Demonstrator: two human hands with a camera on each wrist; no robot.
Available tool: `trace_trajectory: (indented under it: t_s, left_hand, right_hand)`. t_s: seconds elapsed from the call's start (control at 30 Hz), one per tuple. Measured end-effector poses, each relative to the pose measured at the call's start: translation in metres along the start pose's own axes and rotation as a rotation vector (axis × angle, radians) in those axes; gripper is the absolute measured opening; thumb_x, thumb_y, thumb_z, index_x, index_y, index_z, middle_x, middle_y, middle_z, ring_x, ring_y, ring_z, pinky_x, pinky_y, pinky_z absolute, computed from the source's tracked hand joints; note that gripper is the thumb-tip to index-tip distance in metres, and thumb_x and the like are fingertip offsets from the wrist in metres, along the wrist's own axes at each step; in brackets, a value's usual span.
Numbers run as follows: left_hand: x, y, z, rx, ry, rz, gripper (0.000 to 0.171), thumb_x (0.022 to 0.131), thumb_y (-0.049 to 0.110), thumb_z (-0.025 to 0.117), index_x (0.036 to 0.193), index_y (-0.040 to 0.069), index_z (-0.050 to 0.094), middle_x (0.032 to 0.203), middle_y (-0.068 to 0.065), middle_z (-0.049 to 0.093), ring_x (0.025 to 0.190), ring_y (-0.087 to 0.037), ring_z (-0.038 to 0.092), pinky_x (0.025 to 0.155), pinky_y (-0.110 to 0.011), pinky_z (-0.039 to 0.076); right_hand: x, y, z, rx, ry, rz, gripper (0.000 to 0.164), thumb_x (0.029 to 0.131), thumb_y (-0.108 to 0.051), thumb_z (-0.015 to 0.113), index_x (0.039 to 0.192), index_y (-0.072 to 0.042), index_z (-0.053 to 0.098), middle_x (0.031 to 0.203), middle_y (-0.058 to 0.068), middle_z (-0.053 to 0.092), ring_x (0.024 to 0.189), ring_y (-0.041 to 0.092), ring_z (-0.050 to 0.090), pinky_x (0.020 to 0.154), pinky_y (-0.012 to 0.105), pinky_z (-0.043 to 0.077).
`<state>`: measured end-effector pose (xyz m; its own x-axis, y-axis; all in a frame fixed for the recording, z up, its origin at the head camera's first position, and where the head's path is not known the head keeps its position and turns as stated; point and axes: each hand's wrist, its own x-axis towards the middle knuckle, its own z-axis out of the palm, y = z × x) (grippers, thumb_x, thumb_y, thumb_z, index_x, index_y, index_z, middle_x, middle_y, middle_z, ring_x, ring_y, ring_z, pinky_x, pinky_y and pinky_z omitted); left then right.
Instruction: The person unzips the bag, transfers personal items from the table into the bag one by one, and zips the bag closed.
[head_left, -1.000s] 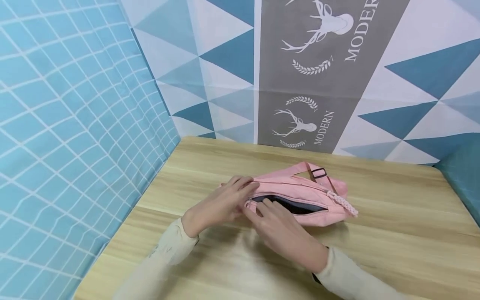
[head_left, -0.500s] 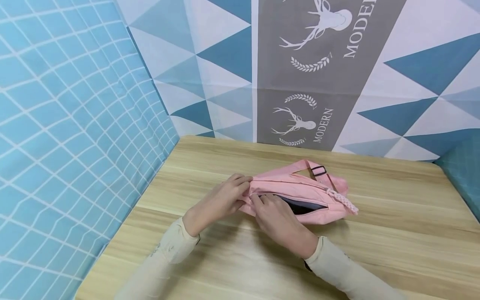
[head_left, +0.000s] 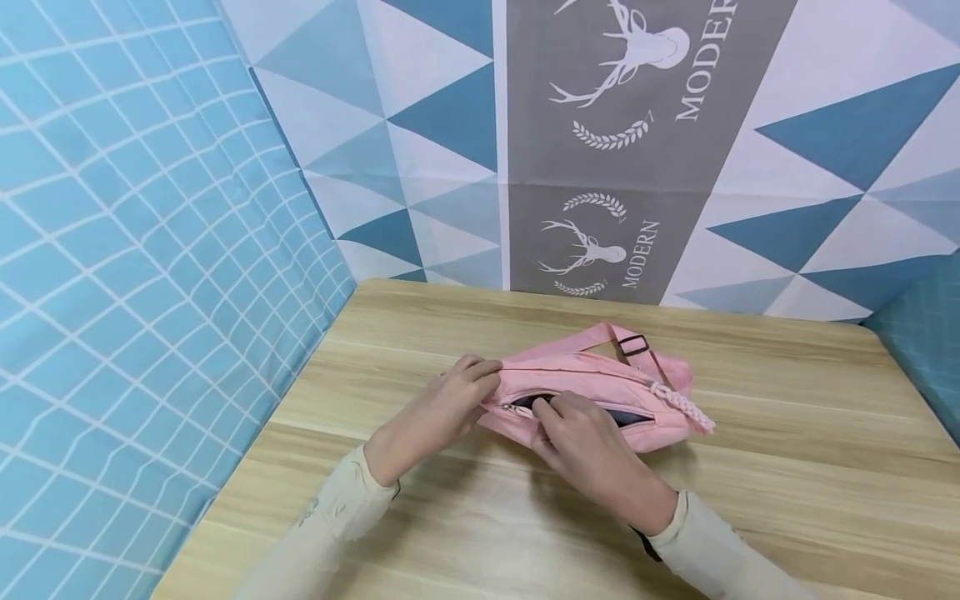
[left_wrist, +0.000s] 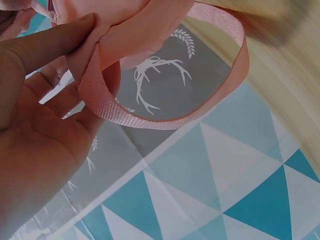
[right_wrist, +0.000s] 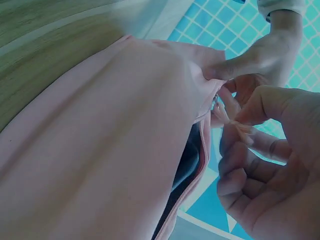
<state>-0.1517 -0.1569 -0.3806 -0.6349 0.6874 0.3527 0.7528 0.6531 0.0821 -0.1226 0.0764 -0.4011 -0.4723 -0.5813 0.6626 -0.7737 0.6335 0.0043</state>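
A pink waist bag (head_left: 577, 371) lies on the table, its front zipper partly undone on a dark lining (head_left: 630, 416). My left hand (head_left: 450, 402) grips the bag's left end between thumb and fingers; in the left wrist view the pink strap (left_wrist: 240, 57) loops out beside that hand. My right hand (head_left: 592, 446) is over the opening, fingers curled. In the right wrist view its thumb and index finger pinch a pale pink zipper pull (right_wrist: 220, 111), stretched out from the slider near the left end. Part of the opening is hidden behind the right hand.
A braided pink cord (head_left: 682, 406) hangs at the bag's right end. Behind it the strap carries a black buckle (head_left: 634, 344). The wooden table (head_left: 795, 417) meets a patterned back wall (head_left: 420, 167) and a blue grid sheet (head_left: 150, 250) on the left.
My right hand has moved right, away from the bag's left end, uncovering the pull and slider. The left hand still holds the left end. The opening looks narrower.
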Motion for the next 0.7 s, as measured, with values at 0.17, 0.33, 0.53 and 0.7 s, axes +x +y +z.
trace_trajectory:
  t_s: [0.17,0.33,0.53,0.7]
  left_hand:
    - [-0.001,0.000,-0.001,0.006,-0.015,-0.023,0.017,0.085,-0.003,0.074,0.095,0.006,0.064,0.129,-0.013,0.062,0.119,-0.026,0.055,0.098,-0.038,0.050]
    - [-0.001,0.001,-0.002,0.017,-0.020,-0.039,0.015,0.085,-0.004,0.073,0.091,0.007,0.063,0.129,-0.013,0.063,0.118,-0.026,0.055,0.097,-0.038,0.051]
    - [0.000,0.001,-0.002,0.021,-0.047,-0.061,0.015,0.086,-0.003,0.073,0.089,0.007,0.062,0.132,-0.011,0.061,0.119,-0.024,0.054,0.096,-0.037,0.052]
    - [-0.002,0.001,-0.001,0.026,-0.052,-0.066,0.015,0.086,-0.004,0.071,0.086,0.008,0.061,0.132,-0.011,0.060,0.119,-0.024,0.054,0.095,-0.037,0.052]
  right_hand:
    - [-0.006,0.008,-0.010,0.014,0.024,0.028,0.013,0.075,-0.004,0.062,0.074,-0.009,0.051,0.065,-0.001,0.046,0.060,0.016,0.045,0.054,0.028,0.039]
    - [-0.016,0.016,-0.019,0.006,0.016,0.054,0.008,0.075,-0.006,0.061,0.075,-0.010,0.054,0.065,-0.003,0.046,0.060,0.015,0.045,0.054,0.029,0.040]
    - [-0.030,0.027,-0.029,-0.013,0.031,0.089,0.008,0.074,-0.006,0.060,0.074,-0.011,0.053,0.065,-0.006,0.042,0.061,0.011,0.041,0.053,0.028,0.038]
    - [-0.041,0.042,-0.039,-0.045,0.063,0.102,0.005,0.073,-0.007,0.057,0.074,-0.011,0.053,0.065,-0.007,0.041,0.059,0.013,0.040,0.051,0.030,0.037]
